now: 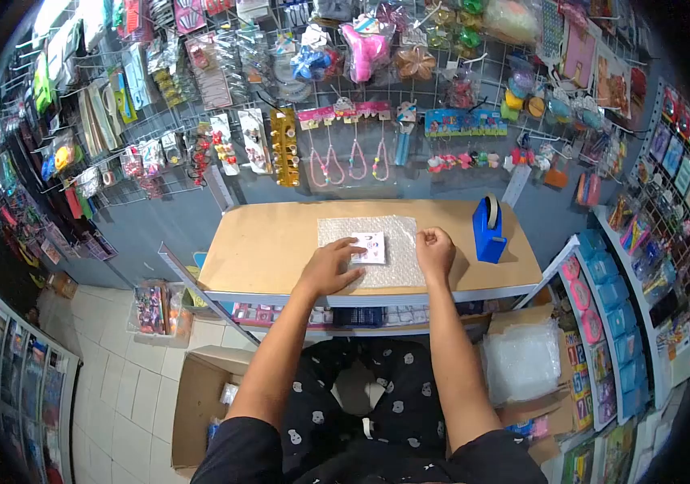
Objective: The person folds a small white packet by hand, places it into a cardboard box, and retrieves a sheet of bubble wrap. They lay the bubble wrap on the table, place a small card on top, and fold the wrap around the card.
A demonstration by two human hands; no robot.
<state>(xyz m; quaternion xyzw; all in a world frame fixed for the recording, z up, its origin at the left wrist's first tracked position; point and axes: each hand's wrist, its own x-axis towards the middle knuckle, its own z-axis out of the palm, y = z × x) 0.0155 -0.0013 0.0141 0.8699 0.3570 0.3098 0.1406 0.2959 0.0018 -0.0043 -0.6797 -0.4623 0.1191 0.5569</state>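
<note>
Here the left hand (330, 266) lies flat and released, fingertips on a small white rectangular card (372, 248) atop a dimpled, translucent bubble-wrap sheet (353, 227) on the smooth tan desk (260, 242). The right hand (435, 246), clenched, rests at the sheet's right edge; just beyond it stands a blocky blue tape dispenser (488, 231).

small white card (372, 248) | pink-printed, lying flat | on bubble wrap sheet (361, 228) | sheet clear, spread flat, rectangular
</note>
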